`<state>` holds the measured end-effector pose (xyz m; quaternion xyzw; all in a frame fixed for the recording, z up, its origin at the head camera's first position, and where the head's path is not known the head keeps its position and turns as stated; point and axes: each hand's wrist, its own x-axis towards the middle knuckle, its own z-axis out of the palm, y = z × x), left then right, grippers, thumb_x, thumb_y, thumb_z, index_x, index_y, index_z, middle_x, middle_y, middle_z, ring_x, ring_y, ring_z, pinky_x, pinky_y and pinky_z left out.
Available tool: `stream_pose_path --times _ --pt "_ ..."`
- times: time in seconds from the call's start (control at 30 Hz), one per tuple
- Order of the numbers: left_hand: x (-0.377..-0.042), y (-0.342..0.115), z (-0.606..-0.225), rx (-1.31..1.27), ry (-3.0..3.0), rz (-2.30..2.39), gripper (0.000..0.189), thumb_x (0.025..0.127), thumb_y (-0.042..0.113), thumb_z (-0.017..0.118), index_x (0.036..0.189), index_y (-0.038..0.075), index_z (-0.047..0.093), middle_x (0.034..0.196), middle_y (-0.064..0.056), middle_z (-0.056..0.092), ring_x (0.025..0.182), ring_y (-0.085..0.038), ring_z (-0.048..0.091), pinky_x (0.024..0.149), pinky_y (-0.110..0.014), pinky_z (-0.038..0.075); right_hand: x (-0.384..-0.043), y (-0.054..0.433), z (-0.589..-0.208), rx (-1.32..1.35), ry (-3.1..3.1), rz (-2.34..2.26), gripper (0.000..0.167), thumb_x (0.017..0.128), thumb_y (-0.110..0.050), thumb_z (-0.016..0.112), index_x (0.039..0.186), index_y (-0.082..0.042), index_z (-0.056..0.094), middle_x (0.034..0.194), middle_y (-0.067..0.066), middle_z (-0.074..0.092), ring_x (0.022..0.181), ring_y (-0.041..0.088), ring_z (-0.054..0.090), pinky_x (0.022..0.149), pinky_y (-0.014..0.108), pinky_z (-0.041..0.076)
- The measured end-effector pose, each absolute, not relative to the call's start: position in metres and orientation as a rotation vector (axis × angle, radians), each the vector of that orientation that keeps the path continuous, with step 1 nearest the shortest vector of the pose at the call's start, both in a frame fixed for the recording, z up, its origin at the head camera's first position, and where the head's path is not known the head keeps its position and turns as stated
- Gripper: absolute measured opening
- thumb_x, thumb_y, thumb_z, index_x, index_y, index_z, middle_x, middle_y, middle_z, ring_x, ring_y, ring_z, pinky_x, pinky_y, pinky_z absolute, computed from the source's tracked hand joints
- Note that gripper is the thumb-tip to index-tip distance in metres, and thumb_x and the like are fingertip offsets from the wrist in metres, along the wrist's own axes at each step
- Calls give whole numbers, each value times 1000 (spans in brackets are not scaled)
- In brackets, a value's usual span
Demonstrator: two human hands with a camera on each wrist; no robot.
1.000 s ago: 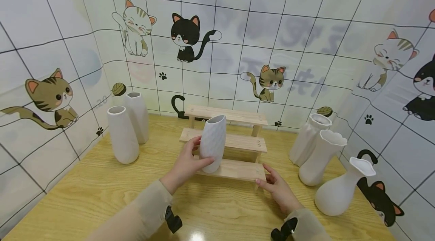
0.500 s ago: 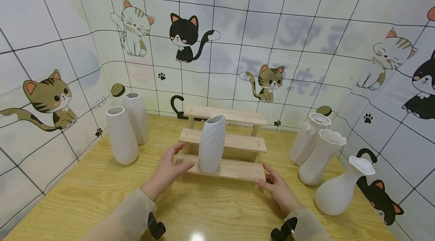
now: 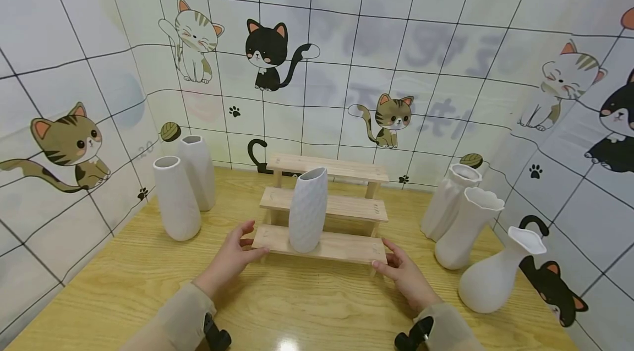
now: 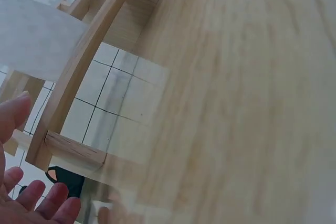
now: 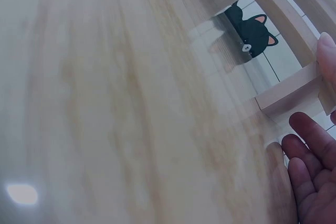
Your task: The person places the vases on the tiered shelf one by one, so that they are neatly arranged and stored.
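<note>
A white textured vase (image 3: 308, 210) with a slanted mouth stands on the lowest step of a three-tier wooden display stand (image 3: 346, 247). My left hand (image 3: 231, 258) is at the left end of that step, thumb by its front corner. In the left wrist view, the fingers (image 4: 55, 200) of this hand are spread and loosely bent beside the stand's end, holding nothing. At the opposite end my right hand (image 3: 403, 274) grips the step's corner, thumb at the front edge. Its other fingers (image 5: 310, 148) extend beside the leg in the right wrist view.
Two tall white vases (image 3: 177, 202) stand on the wooden table (image 3: 317, 307) to the left. On the right are a pleated vase (image 3: 446, 205), a fluted-rim vase (image 3: 465, 232) and a round-bellied vase (image 3: 490, 279). A cat-print wall covering (image 3: 327, 87) encloses the back and sides.
My left hand has let go of the textured vase and moved left to the end of the lowest step. The vase stays on the step; my right hand keeps its place.
</note>
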<state>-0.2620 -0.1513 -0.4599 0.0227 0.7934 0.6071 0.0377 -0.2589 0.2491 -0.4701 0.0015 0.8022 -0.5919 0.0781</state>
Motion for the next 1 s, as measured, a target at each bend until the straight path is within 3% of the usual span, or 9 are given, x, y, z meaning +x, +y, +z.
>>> stream_pose_path --times 0.37,0.73,0.83,1.0 --pt "-266 -153 -475 105 2304 1964 81 83 27 77 148 12 31 139 -15 43 112 -25 53 91 -39 47 -257 249 -469 18 2412 -1790 79 90 -28 70 153 -12 25 128 18 53 111 27 52 95 47 39" --pt "-270 -150 -483 61 2364 1971 78 85 24 76 149 11 33 136 -14 47 107 -23 54 88 -37 48 -249 255 -465 61 2427 -1834 78 91 -30 68 151 -5 26 137 23 48 126 34 45 105 54 31" --pt "-271 -150 -485 51 2360 1973 78 85 24 76 149 12 33 135 -13 48 107 -23 53 88 -37 47 -242 258 -459 116 2454 -1821 74 92 -34 66 149 -6 29 140 22 45 127 34 44 102 52 36" --pt "-268 -149 -482 60 2353 1980 78 84 28 76 149 14 34 133 -11 49 108 -22 53 89 -37 46 -228 264 -448 234 2554 -1829 67 95 -39 60 146 -2 34 137 21 47 117 25 50 89 36 46"
